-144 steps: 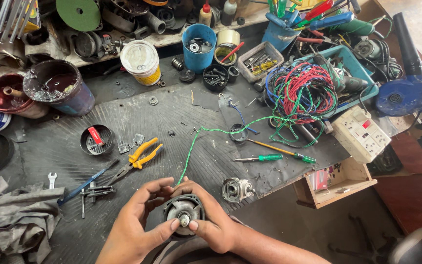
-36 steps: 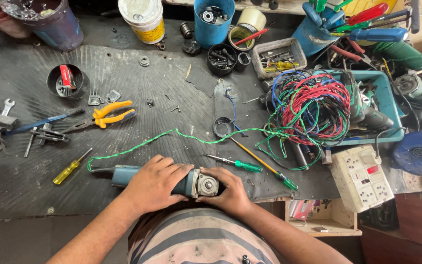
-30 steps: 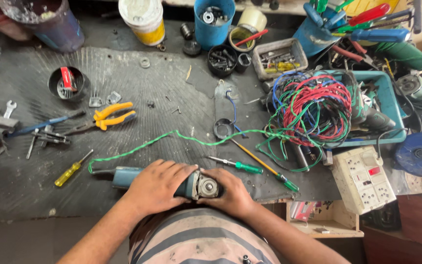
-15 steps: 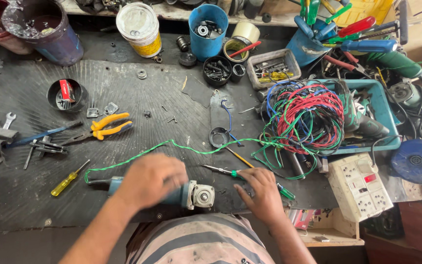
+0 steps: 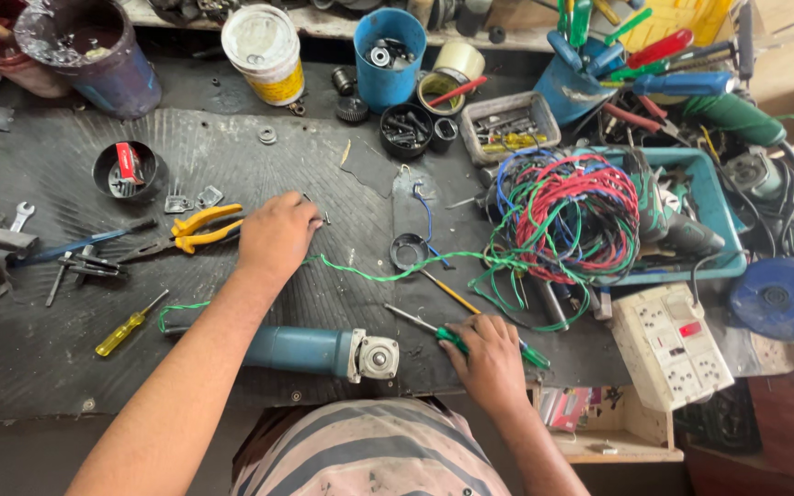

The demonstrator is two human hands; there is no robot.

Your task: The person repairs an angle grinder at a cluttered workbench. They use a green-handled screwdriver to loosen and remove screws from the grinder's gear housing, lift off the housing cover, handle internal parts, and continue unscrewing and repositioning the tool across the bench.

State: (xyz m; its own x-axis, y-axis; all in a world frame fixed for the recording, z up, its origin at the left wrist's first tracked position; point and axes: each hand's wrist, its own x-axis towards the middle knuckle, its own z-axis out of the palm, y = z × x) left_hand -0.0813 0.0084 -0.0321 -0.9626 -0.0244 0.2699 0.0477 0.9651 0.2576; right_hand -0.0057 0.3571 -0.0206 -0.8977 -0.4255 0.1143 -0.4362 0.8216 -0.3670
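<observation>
1. The left hand [image 5: 276, 234] is seen knuckles up, stretched to about 10 o'clock over the ribbed black mat [image 5: 140, 367]. Its fingers are curled down onto the mat; whether anything is pinched under them cannot be told.
2. Yellow-handled pliers [image 5: 197, 229] lie just beside that hand, at its 9 o'clock. A small metal piece [image 5: 323, 218] lies at the fingertips, at 2 o'clock.
3. The right hand [image 5: 486, 360] is laid at about 5 o'clock near the bench edge, fingers closed over a green-handled screwdriver [image 5: 533, 355]. The shaft sticks out toward 10 o'clock.
4. A blue angle grinder body [image 5: 310, 350] lies on the mat between the hands, its grey head [image 5: 377, 356] toward 3 o'clock. It is touched by neither hand.
5. A twisted green wire [image 5: 360, 273] runs across the mat from the left wrist toward the tangle of coloured wires [image 5: 572, 220] at 2 o'clock.
6. A yellow screwdriver [image 5: 129, 324] lies at 8 o'clock of the left hand. A white socket strip [image 5: 673, 344] sits at 3 o'clock of the right hand.
</observation>
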